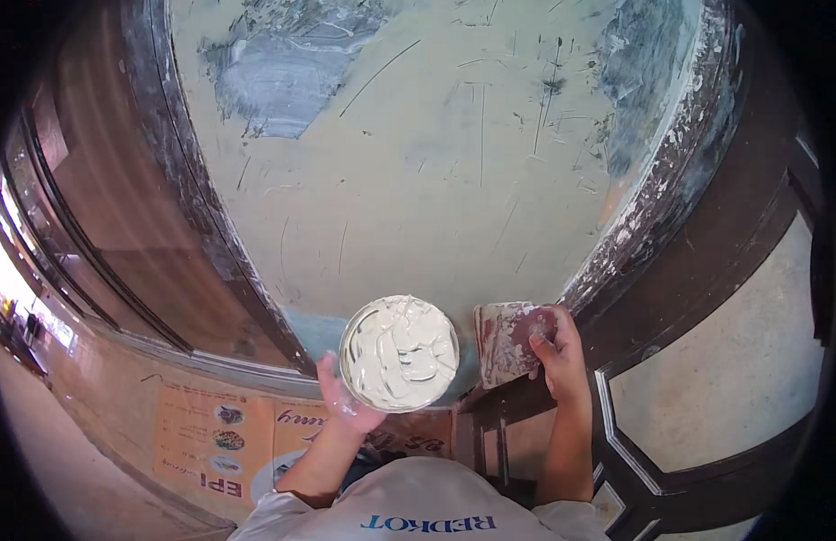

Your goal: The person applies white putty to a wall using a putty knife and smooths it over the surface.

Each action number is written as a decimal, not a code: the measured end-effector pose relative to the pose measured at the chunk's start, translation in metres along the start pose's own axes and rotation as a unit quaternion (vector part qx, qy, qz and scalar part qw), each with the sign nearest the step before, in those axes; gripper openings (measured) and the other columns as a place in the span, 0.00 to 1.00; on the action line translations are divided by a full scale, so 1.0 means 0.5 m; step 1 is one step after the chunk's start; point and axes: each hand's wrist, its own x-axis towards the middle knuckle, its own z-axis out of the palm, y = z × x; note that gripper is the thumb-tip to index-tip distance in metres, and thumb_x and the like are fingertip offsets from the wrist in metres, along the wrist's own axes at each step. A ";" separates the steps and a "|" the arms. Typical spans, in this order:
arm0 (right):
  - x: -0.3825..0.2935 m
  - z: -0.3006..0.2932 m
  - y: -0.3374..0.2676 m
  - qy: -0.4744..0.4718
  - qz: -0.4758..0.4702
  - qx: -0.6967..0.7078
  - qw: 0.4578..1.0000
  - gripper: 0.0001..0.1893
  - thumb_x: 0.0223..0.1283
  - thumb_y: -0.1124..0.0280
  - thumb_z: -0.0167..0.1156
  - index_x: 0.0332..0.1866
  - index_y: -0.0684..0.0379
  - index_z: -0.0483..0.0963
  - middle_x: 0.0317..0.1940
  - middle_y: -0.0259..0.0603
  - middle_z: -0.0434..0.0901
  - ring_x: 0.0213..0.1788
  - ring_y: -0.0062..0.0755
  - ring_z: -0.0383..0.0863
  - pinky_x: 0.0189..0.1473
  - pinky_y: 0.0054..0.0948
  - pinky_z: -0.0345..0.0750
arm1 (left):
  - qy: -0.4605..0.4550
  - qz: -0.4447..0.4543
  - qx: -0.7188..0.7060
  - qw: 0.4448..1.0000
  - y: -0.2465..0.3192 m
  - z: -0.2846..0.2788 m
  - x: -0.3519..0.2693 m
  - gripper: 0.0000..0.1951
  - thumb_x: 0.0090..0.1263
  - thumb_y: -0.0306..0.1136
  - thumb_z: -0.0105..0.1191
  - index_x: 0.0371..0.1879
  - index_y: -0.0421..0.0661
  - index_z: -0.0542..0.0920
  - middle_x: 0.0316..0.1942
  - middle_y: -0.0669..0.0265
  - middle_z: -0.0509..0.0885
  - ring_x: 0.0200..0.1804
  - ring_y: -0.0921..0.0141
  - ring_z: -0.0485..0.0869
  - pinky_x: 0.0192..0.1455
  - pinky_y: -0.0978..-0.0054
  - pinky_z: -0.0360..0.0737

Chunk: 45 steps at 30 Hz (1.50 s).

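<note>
A round tub of off-white putty point(401, 355) rests in my left hand point(347, 399), which cups it from the side and below. Swirls and ridges mark the putty's surface. Pinched between the thumb and fingers of my right hand point(560, 351) is a flat reddish-brown putty spreader point(506, 345), its face smeared with pale filler. The spreader is to the right of the tub, apart from it. Before me stands a pale greenish panel point(418, 203) with scratches, dark nicks and a bluish-grey patch point(283, 74) at its upper left.
Dark frame edges spattered with white flank the panel on the left point(195, 169) and right point(641, 196). An orange printed banner point(201, 439) lies on the floor at lower left. Dark woodwork with a pale inset point(722, 365) stands at right. Bright daylight enters at far left.
</note>
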 end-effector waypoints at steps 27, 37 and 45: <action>0.047 0.209 0.053 -0.102 0.100 -0.063 0.988 0.12 0.65 0.79 0.51 0.48 0.65 0.80 0.40 0.28 0.81 0.40 0.16 0.73 0.45 0.20 0.72 | 0.190 0.424 0.259 0.847 0.035 -0.251 0.065 0.36 0.76 0.61 0.37 0.75 0.49 0.52 0.74 0.63 0.59 0.73 0.63 0.63 0.75 0.62 0.62; 0.071 0.283 0.030 -0.093 0.062 -0.128 0.985 0.12 0.61 0.81 0.50 0.45 0.68 0.79 0.43 0.35 0.80 0.45 0.22 0.77 0.51 0.24 0.73 | 0.224 0.361 0.371 0.826 -0.009 -0.334 0.011 0.33 0.77 0.58 0.37 0.74 0.50 0.54 0.72 0.61 0.61 0.71 0.64 0.65 0.73 0.61 0.65; 0.085 0.305 -0.006 -0.045 -0.044 -0.262 0.963 0.13 0.61 0.79 0.51 0.49 0.66 0.77 0.38 0.42 0.82 0.36 0.27 0.79 0.42 0.26 0.76 | 0.231 0.337 0.403 0.819 -0.018 -0.329 -0.020 0.31 0.78 0.55 0.37 0.73 0.51 0.55 0.70 0.59 0.63 0.70 0.65 0.66 0.71 0.61 0.67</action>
